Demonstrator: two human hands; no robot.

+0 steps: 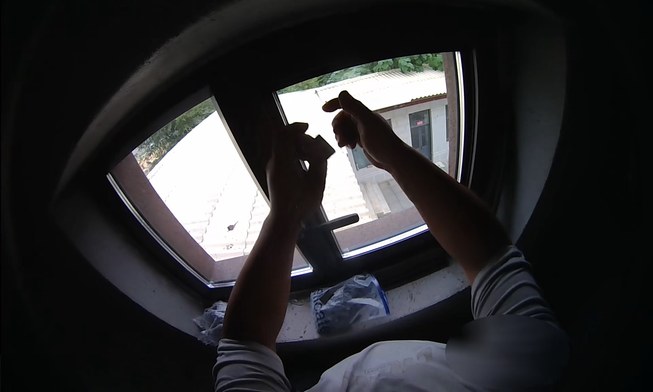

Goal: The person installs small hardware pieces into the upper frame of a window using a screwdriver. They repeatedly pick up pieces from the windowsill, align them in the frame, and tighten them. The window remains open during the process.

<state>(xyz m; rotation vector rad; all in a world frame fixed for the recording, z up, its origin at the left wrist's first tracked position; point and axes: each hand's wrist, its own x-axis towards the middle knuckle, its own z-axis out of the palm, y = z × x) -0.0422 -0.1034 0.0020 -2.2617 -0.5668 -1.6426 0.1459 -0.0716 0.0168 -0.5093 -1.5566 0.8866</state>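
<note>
Both my hands are raised in front of a dark-framed window, mostly in silhouette against the bright glass. My left hand (pixel 294 171), near the middle post of the window, is closed on a small squarish block (pixel 321 148), gripped between thumb and fingers. Its material cannot be made out in the dark. To the right, my right hand (pixel 362 128) is lifted before the right pane, apart from the block. Its index finger is bent out to the left, away from the other, curled fingers, and nothing shows in it.
A window handle (pixel 339 222) sticks out below my hands. On the white sill (pixel 425 290) lie a clear plastic bag (pixel 350 303) with blue edging and a crumpled plastic wrapper (pixel 212 320). Outside are a pale corrugated roof (pixel 211 194) and a low building (pixel 435 137).
</note>
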